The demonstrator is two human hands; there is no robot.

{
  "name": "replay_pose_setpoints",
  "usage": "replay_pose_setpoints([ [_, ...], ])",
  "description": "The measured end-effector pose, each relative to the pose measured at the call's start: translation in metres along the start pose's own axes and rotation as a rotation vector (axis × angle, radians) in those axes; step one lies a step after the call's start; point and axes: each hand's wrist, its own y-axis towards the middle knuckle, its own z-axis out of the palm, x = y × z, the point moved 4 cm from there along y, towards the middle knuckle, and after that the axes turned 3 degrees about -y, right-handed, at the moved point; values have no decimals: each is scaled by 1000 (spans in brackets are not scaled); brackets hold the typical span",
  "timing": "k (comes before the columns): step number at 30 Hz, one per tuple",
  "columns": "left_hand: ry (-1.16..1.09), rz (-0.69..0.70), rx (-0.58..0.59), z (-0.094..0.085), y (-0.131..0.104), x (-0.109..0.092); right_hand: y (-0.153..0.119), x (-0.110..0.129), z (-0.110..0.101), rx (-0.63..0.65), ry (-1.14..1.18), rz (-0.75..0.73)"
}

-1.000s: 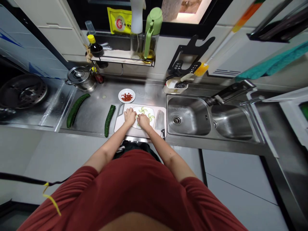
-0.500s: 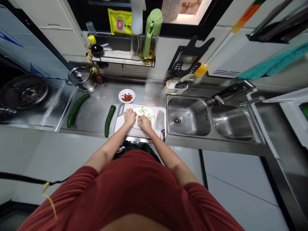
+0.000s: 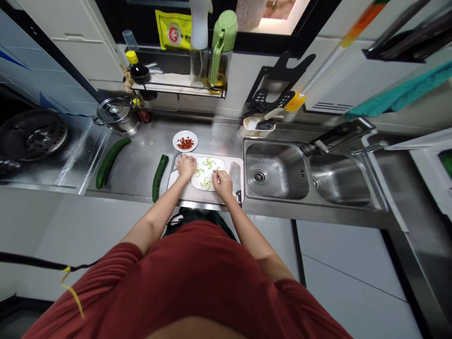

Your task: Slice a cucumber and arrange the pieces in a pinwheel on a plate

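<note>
A white plate [image 3: 202, 184] lies on the pale cutting board [image 3: 190, 197]. Thin green-edged cucumber slices [image 3: 208, 163] are set out on it in several pinwheel shapes. At the plate's left rim is my left hand [image 3: 186, 166], its fingers curled in; whatever they hold is hidden. My right hand [image 3: 222, 185] is over the right part of the plate, thumb and fingers pinched together, and I cannot make out anything between them. A kitchen knife [image 3: 235, 176] with a wide blade and black handle rests along the board's right side.
Left of the board lie a cut cucumber [image 3: 160, 178] and a longer whole cucumber [image 3: 111, 162]. A small plate of red pieces [image 3: 185, 141] stands behind the board. A lidded steel pot [image 3: 118, 116] is at back left, a double sink [image 3: 277, 170] to the right.
My hands have moved apart: the left one toward the plate's left rim, the right one to the right. More of the cucumber pinwheels shows between them.
</note>
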Motion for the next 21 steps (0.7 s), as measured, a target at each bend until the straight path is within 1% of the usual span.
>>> replay_pose_setpoints([
  [3,-67,-121,-73,-12,20,17,-3,3,-7,-13,13,-8],
  [6,-104,-234,-93,-20,45,32,-7,4,-11,0,11,6],
  [8,-95,-259,-95,-23,59,37,-8,4,-13,2,14,14],
  [13,-34,-231,-63,-21,84,38,-8,3,-19,-14,24,25],
  [21,55,-143,-47,-12,104,40,-11,-2,-24,-36,15,32],
])
